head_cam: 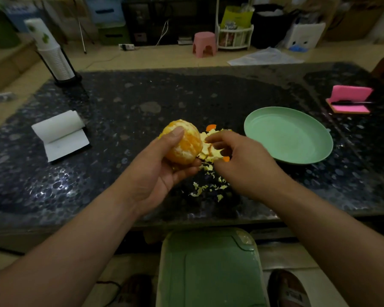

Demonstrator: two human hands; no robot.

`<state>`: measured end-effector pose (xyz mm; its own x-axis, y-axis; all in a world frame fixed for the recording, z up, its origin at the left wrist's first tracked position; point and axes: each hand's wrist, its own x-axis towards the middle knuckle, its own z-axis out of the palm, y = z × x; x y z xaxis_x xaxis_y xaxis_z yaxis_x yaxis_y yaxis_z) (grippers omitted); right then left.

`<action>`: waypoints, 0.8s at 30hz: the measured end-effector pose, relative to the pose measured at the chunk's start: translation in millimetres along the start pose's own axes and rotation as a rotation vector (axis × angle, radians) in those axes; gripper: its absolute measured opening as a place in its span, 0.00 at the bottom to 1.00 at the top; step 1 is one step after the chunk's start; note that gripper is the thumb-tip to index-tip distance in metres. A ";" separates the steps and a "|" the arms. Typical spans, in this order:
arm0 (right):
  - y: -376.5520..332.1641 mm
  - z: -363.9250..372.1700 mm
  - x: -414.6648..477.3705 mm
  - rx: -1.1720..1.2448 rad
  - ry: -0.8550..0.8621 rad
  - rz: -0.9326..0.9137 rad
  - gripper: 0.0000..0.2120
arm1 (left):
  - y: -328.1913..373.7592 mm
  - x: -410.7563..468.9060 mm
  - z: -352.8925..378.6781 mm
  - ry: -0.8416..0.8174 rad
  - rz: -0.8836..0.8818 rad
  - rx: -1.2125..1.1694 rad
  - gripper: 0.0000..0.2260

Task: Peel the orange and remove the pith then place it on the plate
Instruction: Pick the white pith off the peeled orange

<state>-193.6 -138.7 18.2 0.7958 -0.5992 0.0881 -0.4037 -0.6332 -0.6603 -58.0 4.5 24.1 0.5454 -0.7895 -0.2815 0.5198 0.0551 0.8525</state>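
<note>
Round orange (187, 147), curled left fingers (175, 135)

- Left hand (155, 171) and right hand (242, 165): both bare.
- Left forearm (75, 240) and right forearm (330, 229): uncovered all the way to the bottom of the view.
- Left thumbnail (178, 131): short and neatly trimmed.
- Right foot (282, 282): in an open slipper (275, 293) with a dark sole; a pale strap (294, 296) bears a dark marking.
- Left foot (135, 289): dim and blurred; footwear cannot be made out.

Dim, soft focus; glare on tabletop (60, 185); edges warped
</note>
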 end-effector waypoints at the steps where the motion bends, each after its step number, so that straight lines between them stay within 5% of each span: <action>1: 1.3 2.4 1.0 -0.032 -0.042 0.020 0.12 | -1.1 1.1 -1.8 0.009 -0.001 -0.016 0.25; 4: -0.5 2.1 3.7 -0.025 0.078 -0.018 0.02 | -3.9 3.1 -7.8 0.012 0.012 -0.036 0.30; 6: -1.2 -1.9 5.0 0.074 0.130 -0.067 0.07 | -4.3 3.2 -10.3 -0.011 0.019 -0.045 0.31; 14: -9.1 -8.9 -3.7 0.171 0.103 -0.237 0.08 | -3.6 4.5 -14.5 -0.085 0.032 0.147 0.28; 24: -6.7 -17.2 -3.8 0.299 0.089 -0.192 0.04 | -0.6 -3.9 -11.6 -0.136 -0.002 0.317 0.25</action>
<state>-201.7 -140.5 35.1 0.7967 -0.5318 0.2872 -0.0904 -0.5747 -0.8133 -52.8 14.6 19.6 0.4408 -0.8650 -0.2397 0.2784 -0.1221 0.9527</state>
